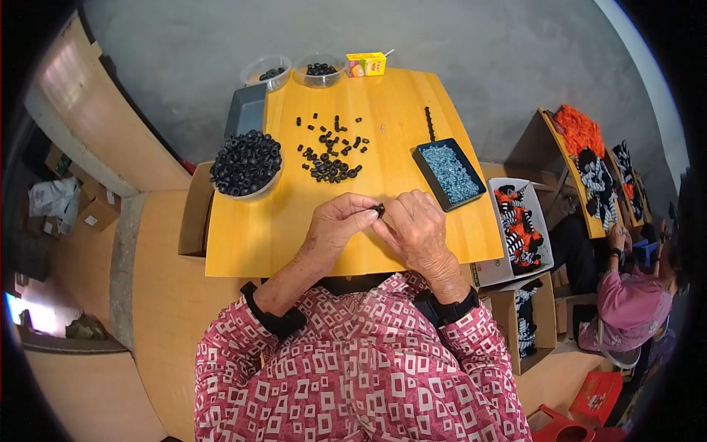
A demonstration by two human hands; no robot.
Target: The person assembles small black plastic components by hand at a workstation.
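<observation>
Near the table's front edge, my left hand (339, 222) and my right hand (417, 230) meet with fingers pinched round a small black part (378, 210). It looks like one of the loose black pieces, though the fingertips cover most of it. Ahead of my hands lie scattered small black spool-like parts (333, 172), some round, some stubby. To the left, a bowl (266, 191) is heaped with black round parts (245, 160). At the right, a dark tray (431, 180) holds many small blue-grey pieces (451, 174).
A thin black ridged rod (429, 124) lies behind the tray. Along the back stand two clear tubs (302, 79) with black parts, a yellow carton (366, 65) and an empty grey bin (247, 110). Boxes of striped and orange items (521, 232) and a seated person (626, 309) are at right.
</observation>
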